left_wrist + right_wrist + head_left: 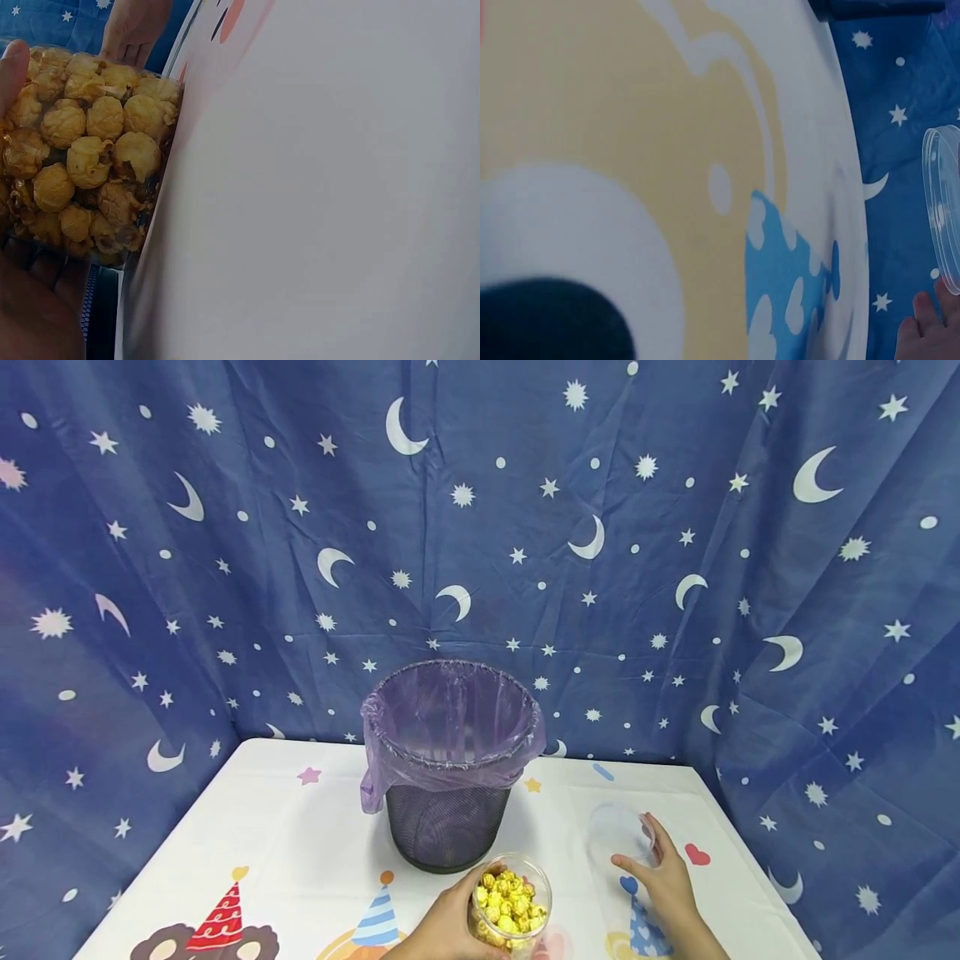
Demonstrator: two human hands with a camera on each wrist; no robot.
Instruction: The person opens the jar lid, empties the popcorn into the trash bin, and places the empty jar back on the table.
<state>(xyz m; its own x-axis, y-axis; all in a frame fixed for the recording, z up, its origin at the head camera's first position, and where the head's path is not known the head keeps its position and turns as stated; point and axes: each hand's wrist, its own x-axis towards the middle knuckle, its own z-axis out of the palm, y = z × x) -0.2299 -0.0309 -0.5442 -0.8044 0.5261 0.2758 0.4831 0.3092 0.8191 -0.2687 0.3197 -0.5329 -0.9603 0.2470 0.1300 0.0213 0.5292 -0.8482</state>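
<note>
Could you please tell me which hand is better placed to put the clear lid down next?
Probably the right hand: it holds the clear lid, while the left hand is occupied gripping the popcorn jar.

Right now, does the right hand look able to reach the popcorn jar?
Probably yes: nothing stands between the right hand and the jar, though the lid it holds may hinder gripping.
</note>
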